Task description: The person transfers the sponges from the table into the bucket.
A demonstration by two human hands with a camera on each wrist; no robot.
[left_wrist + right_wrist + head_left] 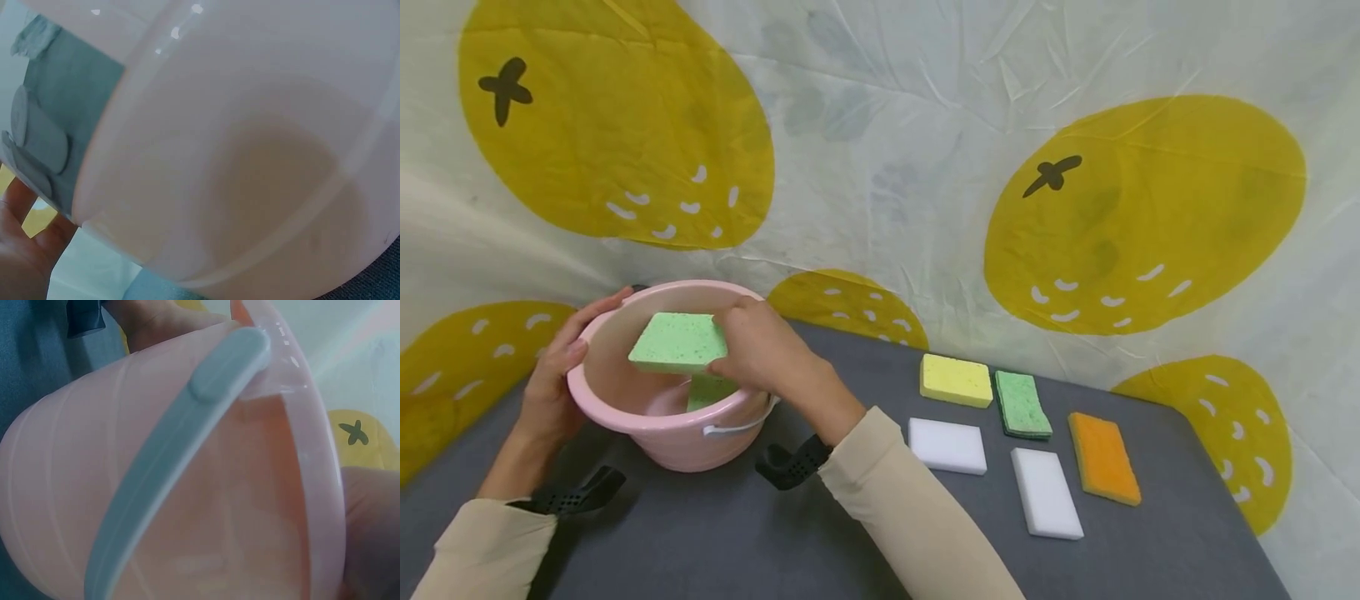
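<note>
A pink bucket (pixel 688 446) stands on the dark table toward the left. My left hand (pixel 553 379) holds its left side, with the thumb at the rim and the fingers along the outside. My right hand (pixel 767 346) pinches a light green sponge (pixel 673 342) over the bucket's mouth, level with the rim. Below it, a second green sponge (pixel 706 390) shows inside, partly hidden by the one I hold. The pale handle (pixel 169 450) hangs down the bucket's outside, seen large in the right wrist view. The bucket wall (pixel 187 156) fills most of the left wrist view.
Right of the bucket lie a yellow sponge (pixel 955 381), a green sponge with a darker underside (pixel 1022 404), two white sponges (pixel 947 446) and an orange-topped sponge (pixel 1103 458). A white curtain (pixel 880 167) with yellow fruit prints hangs behind the table.
</note>
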